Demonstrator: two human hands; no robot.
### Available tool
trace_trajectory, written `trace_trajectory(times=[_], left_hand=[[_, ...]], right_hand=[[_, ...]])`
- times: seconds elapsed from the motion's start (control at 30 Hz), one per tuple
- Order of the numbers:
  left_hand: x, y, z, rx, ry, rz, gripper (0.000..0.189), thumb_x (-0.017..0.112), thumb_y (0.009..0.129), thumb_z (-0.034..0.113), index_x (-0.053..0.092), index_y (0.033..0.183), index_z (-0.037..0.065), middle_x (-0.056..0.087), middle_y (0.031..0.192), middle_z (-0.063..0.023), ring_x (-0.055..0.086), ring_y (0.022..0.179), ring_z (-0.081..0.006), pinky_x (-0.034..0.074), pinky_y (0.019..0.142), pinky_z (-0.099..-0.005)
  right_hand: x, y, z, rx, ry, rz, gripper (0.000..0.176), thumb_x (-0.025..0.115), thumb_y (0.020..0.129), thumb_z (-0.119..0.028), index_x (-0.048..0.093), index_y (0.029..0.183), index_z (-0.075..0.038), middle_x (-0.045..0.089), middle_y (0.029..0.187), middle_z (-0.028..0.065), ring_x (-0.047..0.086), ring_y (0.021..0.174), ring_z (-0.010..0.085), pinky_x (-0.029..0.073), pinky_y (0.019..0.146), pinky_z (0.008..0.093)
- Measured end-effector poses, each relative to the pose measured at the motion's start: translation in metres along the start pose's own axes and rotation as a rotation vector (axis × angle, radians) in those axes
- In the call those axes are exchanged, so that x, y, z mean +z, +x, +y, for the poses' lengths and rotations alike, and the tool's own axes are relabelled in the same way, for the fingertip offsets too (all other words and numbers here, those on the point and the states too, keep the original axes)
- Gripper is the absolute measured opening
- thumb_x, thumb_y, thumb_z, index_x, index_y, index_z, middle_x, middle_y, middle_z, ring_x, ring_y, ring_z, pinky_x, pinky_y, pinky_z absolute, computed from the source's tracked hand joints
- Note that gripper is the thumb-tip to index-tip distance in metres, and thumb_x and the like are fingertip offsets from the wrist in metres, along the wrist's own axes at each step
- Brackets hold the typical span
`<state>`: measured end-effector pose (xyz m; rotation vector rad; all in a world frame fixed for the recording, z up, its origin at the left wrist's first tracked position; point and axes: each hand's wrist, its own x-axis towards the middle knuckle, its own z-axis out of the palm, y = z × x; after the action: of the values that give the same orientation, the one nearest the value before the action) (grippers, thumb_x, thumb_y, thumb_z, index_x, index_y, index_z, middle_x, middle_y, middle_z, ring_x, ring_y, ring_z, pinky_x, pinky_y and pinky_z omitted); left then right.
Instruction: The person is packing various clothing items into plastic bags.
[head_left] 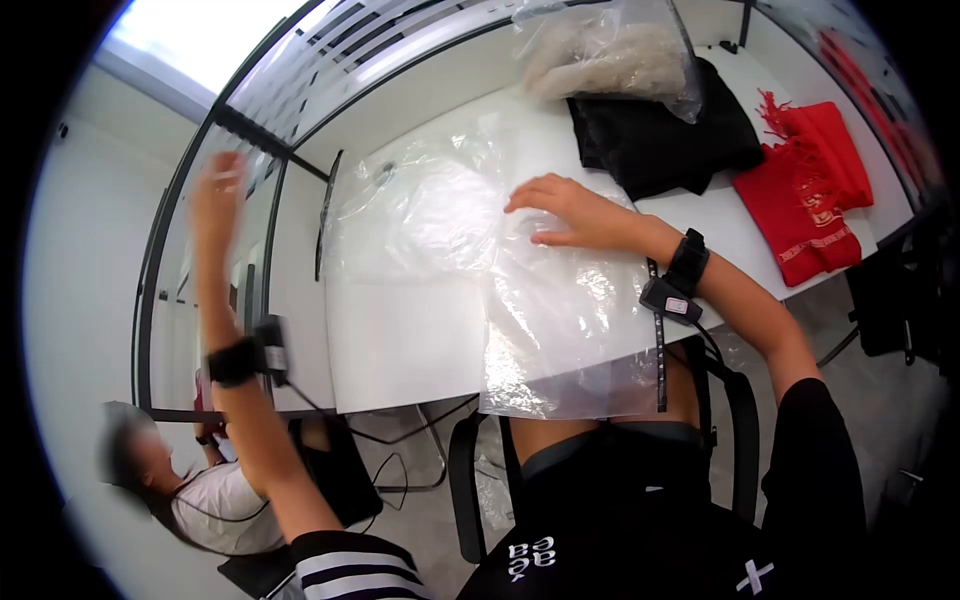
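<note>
Clear plastic bags [570, 320] lie flat and overlapping on the white desk, one hanging over its front edge. Just over the plastic is my right hand [570, 208], its fingers and thumb apart with nothing between them. My left hand [222, 180] is raised at the far left, beside the glass partition and away from the plastic. Motion smears its fingers, so their pose is unclear. Both wrists wear black straps with small boxes and cables.
Folded black cloth [670, 140] lies at the back, under a bagged beige fluffy item [610, 65]. A red fringed scarf [815, 200] rests on the right. Another person [225, 505] sits at lower left. Black-framed partitions border the white desk [400, 340].
</note>
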<state>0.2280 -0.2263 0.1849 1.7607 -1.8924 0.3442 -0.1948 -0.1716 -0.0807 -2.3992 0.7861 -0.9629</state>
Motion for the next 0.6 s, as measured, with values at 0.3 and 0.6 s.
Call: trace_trajectory(times=[0.3,0.6], left_hand=[[0.241,-0.161,0.203,0.612,-0.89,-0.336,0.032,0.065,0.086,0.006,0.056,0.116,0.008,0.052,0.126,-0.0144,0.043,0.125,-0.0342,0.035,0.107,-0.0424],[0.259,-0.175,0.208,0.643,-1.048,-0.475,0.021,0.063,0.084,0.007,0.06,0.105,0.007,0.057,0.12,-0.0103,0.048,0.12,-0.0318,0.039,0.102,-0.04]], right_hand=[[-0.103,-0.008,0.009,0.238,-0.881,0.505,0.073,0.077,0.073,-0.022,0.045,0.139,-0.026,0.036,0.143,0.0225,0.03,0.132,0.049,0.027,0.109,0.0561],[-0.141,-0.007,0.087,0.531,-0.936,0.486,0.075,0.074,0.07,-0.01,0.043,0.136,-0.028,0.036,0.138,0.0259,0.052,0.109,0.0517,0.048,0.091,0.0515]])
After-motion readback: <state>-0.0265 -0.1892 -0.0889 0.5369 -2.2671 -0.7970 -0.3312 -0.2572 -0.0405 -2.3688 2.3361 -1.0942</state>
